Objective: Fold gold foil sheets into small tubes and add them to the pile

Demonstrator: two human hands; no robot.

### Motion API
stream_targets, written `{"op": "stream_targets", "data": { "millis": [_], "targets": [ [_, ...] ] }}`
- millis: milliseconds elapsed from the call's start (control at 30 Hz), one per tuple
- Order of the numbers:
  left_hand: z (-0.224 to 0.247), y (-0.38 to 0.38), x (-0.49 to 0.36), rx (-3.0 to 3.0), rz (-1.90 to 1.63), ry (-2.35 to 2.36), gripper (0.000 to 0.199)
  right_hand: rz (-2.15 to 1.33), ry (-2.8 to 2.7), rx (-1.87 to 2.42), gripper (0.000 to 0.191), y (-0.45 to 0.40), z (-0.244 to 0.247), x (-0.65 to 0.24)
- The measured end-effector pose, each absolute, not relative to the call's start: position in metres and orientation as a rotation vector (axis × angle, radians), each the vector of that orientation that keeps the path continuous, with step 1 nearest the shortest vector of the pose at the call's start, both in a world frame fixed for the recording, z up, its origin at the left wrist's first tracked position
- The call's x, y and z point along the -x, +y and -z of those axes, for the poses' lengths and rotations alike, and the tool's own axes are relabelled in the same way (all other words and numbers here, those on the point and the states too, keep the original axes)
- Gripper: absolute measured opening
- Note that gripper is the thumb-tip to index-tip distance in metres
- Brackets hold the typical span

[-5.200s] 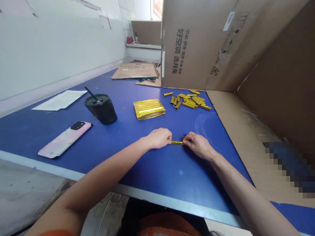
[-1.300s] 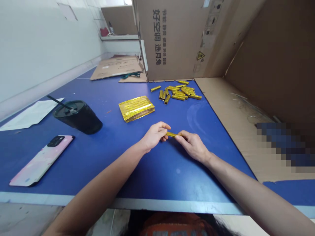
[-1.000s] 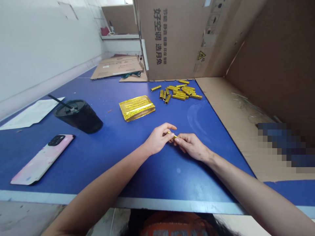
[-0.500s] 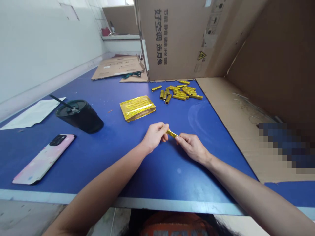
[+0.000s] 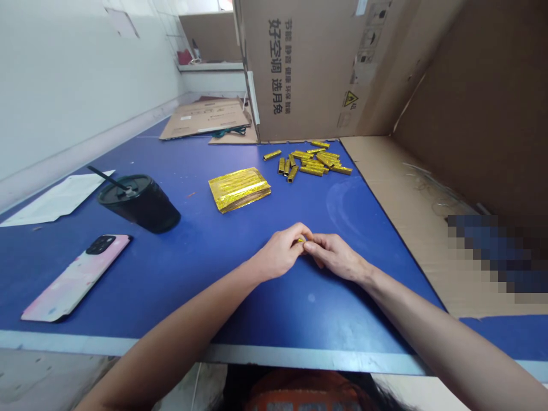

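Observation:
Between my two hands sits a small shiny gold folded paper piece [image 5: 301, 240], mostly covered by fingers. My left hand [image 5: 280, 251] is closed around its left side, and my right hand [image 5: 333, 254] pinches it from the right, thumb on top. The fingertips of both hands meet there. Beyond my left hand lies a flat stack of gold foil paper [image 5: 240, 189]. Farther back is a loose pile of several narrow gold folded paper tubes [image 5: 312, 170], some showing open square ends.
To the left stand a dark tumbler [image 5: 149, 205] with a straw, a phone in a pink-white case [image 5: 77, 279] and a white sheet [image 5: 55, 197]. A tall cardboard box [image 5: 317, 74] rises behind the pile. Flat cardboard [image 5: 205, 117] lies at the back left of the blue table [image 5: 192, 240].
My hands have come together, the left moving slightly right and down. The gold piece, earlier stretched visibly between them, is now mostly hidden in the fingers.

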State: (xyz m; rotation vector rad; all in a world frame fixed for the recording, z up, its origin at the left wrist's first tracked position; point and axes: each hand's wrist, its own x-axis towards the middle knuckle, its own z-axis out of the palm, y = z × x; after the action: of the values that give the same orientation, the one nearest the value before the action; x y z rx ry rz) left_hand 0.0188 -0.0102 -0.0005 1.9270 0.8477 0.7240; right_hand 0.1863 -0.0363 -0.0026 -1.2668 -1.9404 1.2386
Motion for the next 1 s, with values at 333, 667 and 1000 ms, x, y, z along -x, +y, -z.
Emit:
{"op": "stream_targets", "data": {
  "millis": [333,667,1000],
  "targets": [
    [-0.002,0.002,-0.014,-1.678,-0.884,0.876,0.008,-1.1,-1.913,1.323,0.039,-0.039,-0.001,-0.183],
    [0.002,0.012,-0.009,-1.447,-0.769,0.972,0.024,-0.247,-2.254,1.54,0.037,-0.042,0.004,-0.183],
    [0.005,0.009,-0.011,-1.58,-0.758,0.926,0.008,-0.921,-2.005,1.432,0.04,-0.038,0.001,-0.185]
  ]
}}
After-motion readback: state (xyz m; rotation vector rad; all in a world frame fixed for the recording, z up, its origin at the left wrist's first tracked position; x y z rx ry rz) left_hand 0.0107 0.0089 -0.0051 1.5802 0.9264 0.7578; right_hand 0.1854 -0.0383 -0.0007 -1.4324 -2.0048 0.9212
